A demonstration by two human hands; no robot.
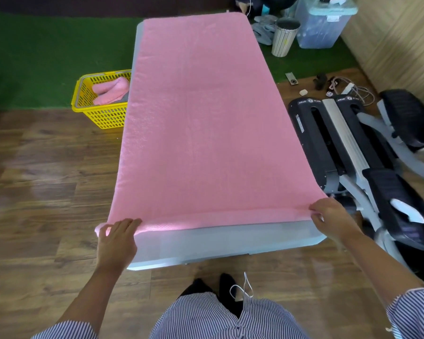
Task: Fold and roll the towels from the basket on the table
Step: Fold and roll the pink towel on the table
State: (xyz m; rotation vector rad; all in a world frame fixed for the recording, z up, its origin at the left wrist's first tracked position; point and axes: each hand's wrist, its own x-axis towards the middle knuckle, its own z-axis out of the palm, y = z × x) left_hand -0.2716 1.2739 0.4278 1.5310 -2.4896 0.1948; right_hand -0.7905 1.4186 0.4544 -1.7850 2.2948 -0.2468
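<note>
A large pink towel (201, 118) lies spread flat along the whole white table (230, 241). Its near edge is turned into a small roll. My left hand (116, 238) rests on the near left corner of that roll, fingers fairly straight over the fabric. My right hand (331, 218) pinches the near right corner with curled fingers. A yellow basket (101, 113) stands on the floor left of the table, with rolled pink towels (110, 91) inside it.
An exercise machine (348, 148) stands close along the table's right side. A bin (285, 36) and a clear storage box (321, 23) sit at the back right. Cables and small items (340, 86) lie on the wooden floor there. Green turf covers the far floor.
</note>
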